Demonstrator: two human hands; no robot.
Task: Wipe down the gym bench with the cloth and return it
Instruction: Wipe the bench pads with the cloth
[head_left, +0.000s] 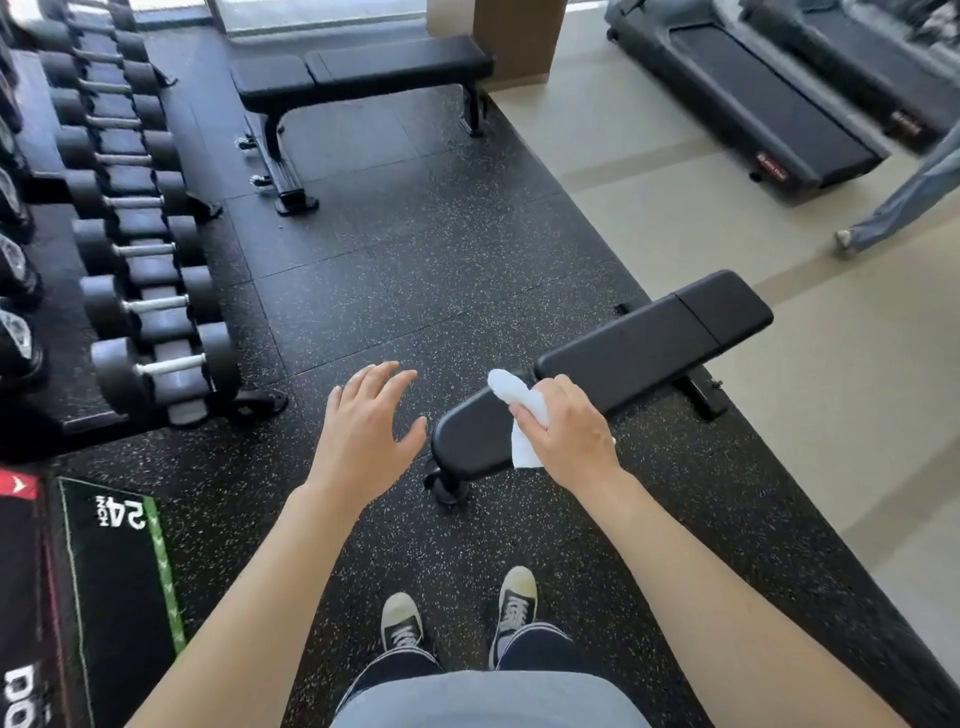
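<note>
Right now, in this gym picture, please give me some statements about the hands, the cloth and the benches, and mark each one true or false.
1. The right hand grips the white cloth on the near bench. True.
2. The left hand presses on the near bench. False: it hovers over the floor beside the bench with fingers spread, holding nothing.
3. A second bench stands farther away. True.
4. The cloth lies at the far end of the near bench. False: it is at the end close to the person.
5. The dumbbells are on the person's right. False: they are on the left.
</note>
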